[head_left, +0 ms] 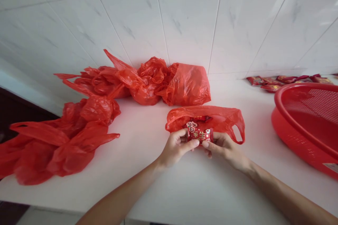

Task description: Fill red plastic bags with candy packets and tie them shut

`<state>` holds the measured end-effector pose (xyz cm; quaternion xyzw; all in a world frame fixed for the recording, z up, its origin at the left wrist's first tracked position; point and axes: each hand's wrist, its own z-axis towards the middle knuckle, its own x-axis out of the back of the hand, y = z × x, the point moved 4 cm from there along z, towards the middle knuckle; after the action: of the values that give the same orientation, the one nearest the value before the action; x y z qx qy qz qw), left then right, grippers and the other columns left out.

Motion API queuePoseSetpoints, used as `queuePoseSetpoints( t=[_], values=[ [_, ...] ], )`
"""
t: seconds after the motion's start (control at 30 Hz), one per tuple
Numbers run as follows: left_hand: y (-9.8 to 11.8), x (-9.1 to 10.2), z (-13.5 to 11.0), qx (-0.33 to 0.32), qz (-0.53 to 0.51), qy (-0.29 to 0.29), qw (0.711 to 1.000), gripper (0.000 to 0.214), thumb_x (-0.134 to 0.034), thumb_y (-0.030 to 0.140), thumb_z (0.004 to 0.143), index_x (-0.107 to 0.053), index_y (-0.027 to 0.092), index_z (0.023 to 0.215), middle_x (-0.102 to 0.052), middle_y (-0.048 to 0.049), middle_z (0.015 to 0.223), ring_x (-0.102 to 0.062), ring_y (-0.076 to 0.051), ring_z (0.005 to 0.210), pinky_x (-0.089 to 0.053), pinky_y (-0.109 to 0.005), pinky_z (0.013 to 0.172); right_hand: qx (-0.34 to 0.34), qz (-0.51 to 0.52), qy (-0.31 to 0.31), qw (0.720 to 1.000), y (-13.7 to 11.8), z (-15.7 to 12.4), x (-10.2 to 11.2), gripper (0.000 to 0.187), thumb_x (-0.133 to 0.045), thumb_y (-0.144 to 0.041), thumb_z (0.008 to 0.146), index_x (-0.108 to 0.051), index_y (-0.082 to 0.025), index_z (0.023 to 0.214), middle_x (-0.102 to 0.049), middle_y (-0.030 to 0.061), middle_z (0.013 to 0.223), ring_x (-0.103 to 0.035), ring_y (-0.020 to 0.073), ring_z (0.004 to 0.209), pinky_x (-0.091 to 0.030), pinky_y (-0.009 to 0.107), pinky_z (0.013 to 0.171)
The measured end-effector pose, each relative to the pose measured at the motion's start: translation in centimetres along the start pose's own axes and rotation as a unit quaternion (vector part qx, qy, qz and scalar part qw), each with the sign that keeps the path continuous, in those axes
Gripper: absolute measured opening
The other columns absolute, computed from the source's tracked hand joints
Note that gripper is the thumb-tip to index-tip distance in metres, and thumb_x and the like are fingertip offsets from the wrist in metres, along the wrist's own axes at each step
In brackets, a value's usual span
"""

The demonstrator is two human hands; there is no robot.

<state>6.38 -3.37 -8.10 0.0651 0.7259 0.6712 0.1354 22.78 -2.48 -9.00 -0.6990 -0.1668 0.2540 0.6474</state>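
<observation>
Between both hands is a small red wrapped snack packet (200, 135) with gold and white print. My left hand (177, 146) grips its left end, the thumb along the lower front edge. My right hand (224, 148) is closed on the right end in the same way. Just behind the packet, a red plastic bag (224, 115) lies on its side with its mouth towards me and one handle loop at the right. Inside that mouth another red packet (199, 117) partly shows; the rest of the bag's contents is hidden.
Several bunched red plastic bags (188, 84) stand along the tiled wall (185, 24) and down the left side of the white counter (148, 190). A red plastic basket (293, 126) sits at the right, with several red packets (271, 88) behind it.
</observation>
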Motion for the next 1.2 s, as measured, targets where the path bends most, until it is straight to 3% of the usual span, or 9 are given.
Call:
queuePoseSetpoints(
  t=[0.67, 0.9, 1.07, 1.2],
  values=[
    [0.0, 0.0, 0.1, -0.015, -0.006, -0.008, 1.000, 0.033, -0.079, 0.037, 0.079, -0.075, 0.014, 0.102, -0.076, -0.0100, 0.097, -0.064, -0.016, 0.077, -0.051, -0.024, 0.062, 0.020, -0.020, -0.005, 1.000, -0.5, -0.1, -0.1, 0.039, -0.072, -0.055, 0.085, -0.073, -0.016, 0.089, -0.068, 0.0035, 0.079, -0.056, 0.0134, 0.067, -0.051, 0.025, 0.061],
    [0.5, 0.2, 0.0, -0.037, 0.033, 0.005, 0.999, 0.031, -0.070, 0.045, 0.086, -0.071, 0.014, 0.082, -0.064, -0.0014, 0.070, -0.057, -0.012, 0.063, -0.049, -0.026, 0.065, 0.031, -0.024, -0.017, 0.999, -0.7, -0.1, -0.2, 0.040, -0.067, -0.056, 0.089, -0.072, -0.016, 0.093, -0.068, 0.0042, 0.081, -0.056, 0.0134, 0.066, -0.052, 0.026, 0.062],
    [0.0, 0.9, -0.1, -0.059, 0.122, 0.056, 0.989, 0.027, -0.063, 0.041, 0.091, -0.072, 0.015, 0.091, -0.069, -0.0039, 0.081, -0.065, -0.016, 0.075, -0.054, -0.029, 0.073, 0.062, -0.097, 0.077, 0.990, -1.6, -0.2, 1.0, 0.042, -0.063, -0.057, 0.091, -0.064, -0.017, 0.077, -0.061, 0.0020, 0.068, -0.055, 0.0141, 0.062, -0.049, 0.027, 0.061],
    [0.2, 1.6, 0.0, -0.132, 0.238, 0.118, 0.955, 0.021, -0.059, 0.031, 0.092, -0.073, 0.020, 0.103, -0.072, -0.0083, 0.107, -0.068, -0.023, 0.103, -0.058, -0.030, 0.074, 0.111, -0.250, 0.194, 0.942, -2.1, -0.2, 2.6, 0.047, -0.057, -0.060, 0.093, -0.057, -0.018, 0.072, -0.053, -0.0001, 0.063, -0.047, 0.0128, 0.058, -0.040, 0.026, 0.053]
  ],
)
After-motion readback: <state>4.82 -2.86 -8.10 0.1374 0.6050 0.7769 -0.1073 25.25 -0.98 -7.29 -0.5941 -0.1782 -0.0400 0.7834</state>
